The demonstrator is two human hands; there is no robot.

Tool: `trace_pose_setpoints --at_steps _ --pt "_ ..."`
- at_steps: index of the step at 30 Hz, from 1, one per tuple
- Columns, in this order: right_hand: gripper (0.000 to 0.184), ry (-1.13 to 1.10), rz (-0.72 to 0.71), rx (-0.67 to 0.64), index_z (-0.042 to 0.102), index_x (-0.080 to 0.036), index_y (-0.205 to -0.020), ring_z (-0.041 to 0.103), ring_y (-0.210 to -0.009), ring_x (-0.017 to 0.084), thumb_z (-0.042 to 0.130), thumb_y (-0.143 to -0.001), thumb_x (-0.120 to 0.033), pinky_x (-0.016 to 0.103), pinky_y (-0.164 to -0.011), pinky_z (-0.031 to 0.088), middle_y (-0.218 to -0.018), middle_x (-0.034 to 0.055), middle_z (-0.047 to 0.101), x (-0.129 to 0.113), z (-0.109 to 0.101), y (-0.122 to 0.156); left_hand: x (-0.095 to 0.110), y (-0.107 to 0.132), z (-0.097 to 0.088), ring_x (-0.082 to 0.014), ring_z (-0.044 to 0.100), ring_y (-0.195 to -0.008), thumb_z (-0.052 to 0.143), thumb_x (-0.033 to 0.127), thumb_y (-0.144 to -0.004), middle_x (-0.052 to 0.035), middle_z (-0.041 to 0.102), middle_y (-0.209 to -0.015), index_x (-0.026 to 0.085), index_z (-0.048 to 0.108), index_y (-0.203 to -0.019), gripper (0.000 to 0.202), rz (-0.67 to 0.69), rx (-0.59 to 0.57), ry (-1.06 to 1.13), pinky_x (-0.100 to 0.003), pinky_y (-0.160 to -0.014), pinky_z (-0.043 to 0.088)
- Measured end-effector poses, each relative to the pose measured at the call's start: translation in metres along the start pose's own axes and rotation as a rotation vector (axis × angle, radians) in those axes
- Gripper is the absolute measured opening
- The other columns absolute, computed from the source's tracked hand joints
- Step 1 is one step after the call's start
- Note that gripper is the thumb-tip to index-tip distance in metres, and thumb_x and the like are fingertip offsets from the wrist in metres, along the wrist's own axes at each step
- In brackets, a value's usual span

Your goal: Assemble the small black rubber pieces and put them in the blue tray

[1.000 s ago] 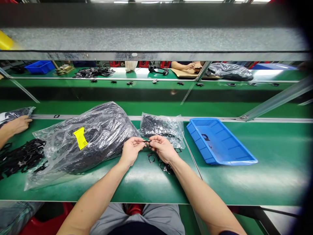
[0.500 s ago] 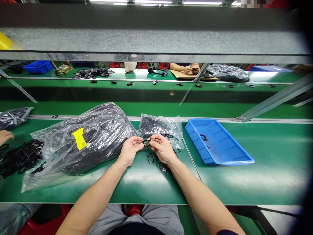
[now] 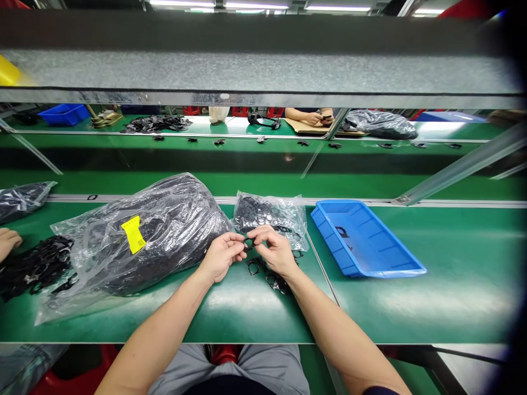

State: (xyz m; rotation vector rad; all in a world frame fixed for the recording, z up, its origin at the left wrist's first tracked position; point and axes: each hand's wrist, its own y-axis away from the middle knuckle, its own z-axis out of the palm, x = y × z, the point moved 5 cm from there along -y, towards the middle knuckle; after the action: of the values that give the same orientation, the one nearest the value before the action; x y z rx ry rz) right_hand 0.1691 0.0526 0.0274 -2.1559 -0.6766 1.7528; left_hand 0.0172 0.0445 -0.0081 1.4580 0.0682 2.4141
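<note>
Between my two hands is a small black ring-shaped part, held up over the green table. My left hand pinches its left side with thumb and fingers. My right hand is closed on its upper right side. Just below lie several loose black ring parts, partly under my right wrist. Behind my hands rests a clear plastic bag with more black parts in it. To the left, a large clear bag full of dark parts bears a yellow label.
A blue tray with a few black parts inside stands on the right. At far left, another person's hand is beside a heap of black parts. Across the bench, a person's hands work near another bag.
The ring part has turned and tilted between my fingers, and my right fingers have shifted their grip on it. The other person's hand at far left has moved slightly lower.
</note>
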Motion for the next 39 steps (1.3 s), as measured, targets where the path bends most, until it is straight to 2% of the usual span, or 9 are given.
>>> trace_pose_setpoints --at_steps 3,6,8,12,16,19,31,35,39 --pt "0.011 -0.111 0.2 0.087 0.066 -0.025 -0.091 0.061 -0.098 0.022 0.062 -0.08 -0.024 0.04 -0.082 0.051 -0.113 0.0065 0.066 0.015 0.002 0.002 0.002 -0.001 -0.003 -0.0099 0.062 -0.057 0.08 0.024 -0.064 -0.0006 0.065 -0.071 0.014 0.061 -0.092 0.035 0.076 0.086 -0.038 -0.02 -0.054 0.044" --pt "0.026 -0.275 0.431 0.101 0.065 -0.023 -0.101 0.065 -0.078 0.02 0.065 -0.08 -0.037 0.034 -0.063 0.054 -0.093 0.0062 0.069 0.031 0.009 0.006 0.005 -0.002 -0.006 -0.0118 0.064 -0.061 0.077 0.026 -0.066 -0.001 0.065 -0.075 0.014 0.062 -0.101 0.04 0.186 0.169 -0.108 -0.023 -0.058 0.048" --pt "0.028 -0.312 0.473 0.05 0.066 -0.021 -0.097 0.064 -0.068 0.018 0.069 -0.076 -0.04 0.032 -0.059 0.053 -0.079 0.0035 0.068 0.035 0.015 0.008 0.002 -0.002 -0.006 -0.0126 0.064 -0.064 0.075 0.027 -0.068 -0.0025 0.065 -0.078 0.013 0.064 -0.102 0.038 0.209 0.178 -0.152 -0.025 -0.06 0.05" --pt "0.024 -0.168 0.427 0.039 0.07 -0.023 -0.093 0.06 -0.064 0.017 0.074 -0.072 -0.034 0.03 -0.06 0.05 -0.073 0.0005 0.065 0.037 0.014 0.009 -0.005 -0.003 -0.004 -0.0129 0.063 -0.069 0.074 0.024 -0.069 -0.0039 0.067 -0.082 0.015 0.065 -0.092 0.026 0.213 0.113 -0.279 -0.026 -0.065 0.051" --pt "0.022 -0.034 0.332 -0.119 0.071 -0.025 -0.1 0.058 -0.068 0.017 0.066 -0.079 -0.03 0.03 -0.064 0.047 -0.078 0.0015 0.064 0.033 0.016 0.007 -0.004 -0.002 -0.006 -0.0138 0.063 -0.077 0.071 0.024 -0.072 -0.0049 0.068 -0.086 0.016 0.068 -0.09 0.02 0.265 0.117 -0.398 -0.026 -0.073 0.052" --pt "0.024 0.044 0.227 -0.175 0.071 -0.026 -0.105 0.058 -0.072 0.017 0.062 -0.083 -0.029 0.03 -0.065 0.046 -0.083 0.0024 0.063 0.027 0.015 0.005 -0.003 -0.002 -0.007 -0.0137 0.063 -0.074 0.07 0.026 -0.074 -0.0053 0.068 -0.084 0.016 0.069 -0.094 0.022 0.262 0.134 -0.415 -0.026 -0.071 0.053" --pt "0.022 0.196 0.064 -0.129 0.069 -0.024 -0.105 0.059 -0.071 0.017 0.059 -0.085 -0.024 0.03 -0.065 0.047 -0.082 0.0036 0.063 0.01 0.014 0.003 -0.002 -0.003 -0.006 -0.0118 0.062 -0.065 0.075 0.032 -0.07 -0.0024 0.066 -0.077 0.013 0.069 -0.086 0.026 0.236 0.137 -0.287 -0.024 -0.058 0.055" --pt "0.023 0.148 0.134 -0.048 0.066 -0.02 -0.104 0.061 -0.071 0.016 0.063 -0.081 -0.026 0.028 -0.064 0.05 -0.082 0.0029 0.065 0.019 0.014 0.006 -0.002 -0.004 -0.007 -0.0116 0.063 -0.067 0.073 0.033 -0.072 -0.0016 0.066 -0.077 0.014 0.067 -0.09 0.027 0.267 0.129 -0.294 -0.024 -0.06 0.056" --pt "0.012 0.171 0.178 0.091 0.062 -0.02 -0.086 0.062 -0.068 0.016 0.066 -0.08 -0.03 0.028 -0.063 0.051 -0.077 0.0021 0.066 0.023 0.014 0.011 -0.001 -0.004 -0.006 -0.0121 0.064 -0.074 0.073 0.029 -0.073 -0.0019 0.066 -0.081 0.014 0.067 -0.094 0.026 0.31 0.087 -0.292 -0.026 -0.068 0.058"
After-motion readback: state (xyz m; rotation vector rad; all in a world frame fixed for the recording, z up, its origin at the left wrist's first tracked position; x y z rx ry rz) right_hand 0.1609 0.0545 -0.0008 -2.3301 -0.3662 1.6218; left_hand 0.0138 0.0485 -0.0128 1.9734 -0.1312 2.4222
